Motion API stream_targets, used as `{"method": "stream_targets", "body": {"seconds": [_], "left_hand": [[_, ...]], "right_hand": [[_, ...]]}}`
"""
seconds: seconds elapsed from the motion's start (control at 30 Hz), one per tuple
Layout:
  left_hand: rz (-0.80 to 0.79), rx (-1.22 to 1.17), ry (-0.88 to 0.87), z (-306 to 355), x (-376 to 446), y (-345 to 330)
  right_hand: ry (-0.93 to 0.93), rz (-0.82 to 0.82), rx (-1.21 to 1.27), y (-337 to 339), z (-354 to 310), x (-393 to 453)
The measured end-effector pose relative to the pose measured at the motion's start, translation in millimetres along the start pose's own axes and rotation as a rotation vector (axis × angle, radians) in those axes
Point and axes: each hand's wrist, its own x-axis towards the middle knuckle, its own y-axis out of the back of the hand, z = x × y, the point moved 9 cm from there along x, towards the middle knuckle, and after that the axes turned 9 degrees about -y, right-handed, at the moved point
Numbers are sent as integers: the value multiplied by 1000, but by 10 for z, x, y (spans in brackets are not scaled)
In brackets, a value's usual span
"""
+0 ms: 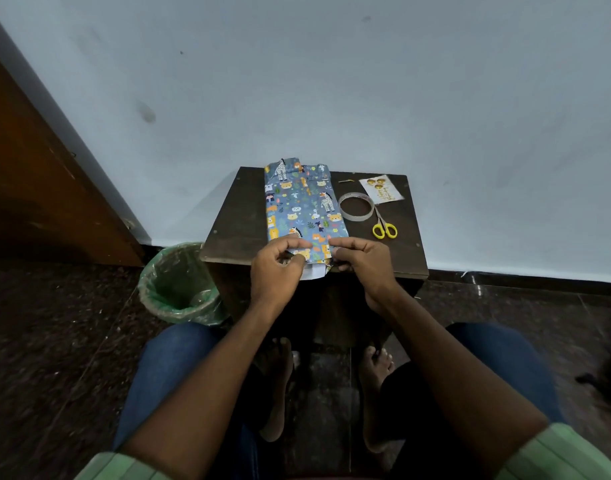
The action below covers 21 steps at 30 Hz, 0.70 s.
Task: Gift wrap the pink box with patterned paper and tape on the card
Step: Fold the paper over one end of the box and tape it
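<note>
Inspecting from the near edge outward, we find both hands at work on the near end of the box wrapped in blue animal-patterned paper (298, 206); the pink box itself is hidden under the wrap. The left hand (279, 265) has its fingers curled, pinching the paper at the near-left corner. The right hand (361, 259) likewise pinches the flap at the near-right corner. A white underside of paper (312, 273) hangs over the near edge of the small dark wooden table (227, 216).

Risks, in our judgement:
- The near flap is unfolded and overhangs the table edge; an uneven pull from either hand could tear it or crease it crooked.
- We see no tape on the near fold, so letting go may let it spring open.
- Both hands are occupied, and the clear ring-shaped roll of tape (356, 205) sits at 3 o'clock of the parcel, just beside it; reaching for it means one hand must hold the fold alone.
- The far end, at 12 o'clock, looks loosely bunched and may also need securing.

Count, near to far:
- Hands: two.
- Green-lined waste bin (179, 282), on the floor at 9 o'clock of the hands: one.
- Wrapped parcel: one.
- Yellow-handled scissors (383, 226), at 3 o'clock of the parcel: one pair.
- Tape roll: one.
- White greeting card with gold decoration (382, 190), at 2 o'clock, lying flat, not yet attached: one.
- Small yellowish scrap (344, 181) beside the card: one; we cannot tell what it is.
</note>
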Motion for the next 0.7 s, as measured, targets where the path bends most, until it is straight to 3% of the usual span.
{"method": "stream_targets", "body": {"seconds": [0.2, 0.5, 0.7], "left_hand": [[-21, -126, 48, -105, 39, -90], [-13, 323, -254, 182, 26, -25], [-9, 452, -303, 209, 9, -54]], "right_hand": [[57, -41, -46, 2, -69, 3], [161, 27, -263, 6, -99, 93], [141, 49, -154, 9, -58, 51]]}}
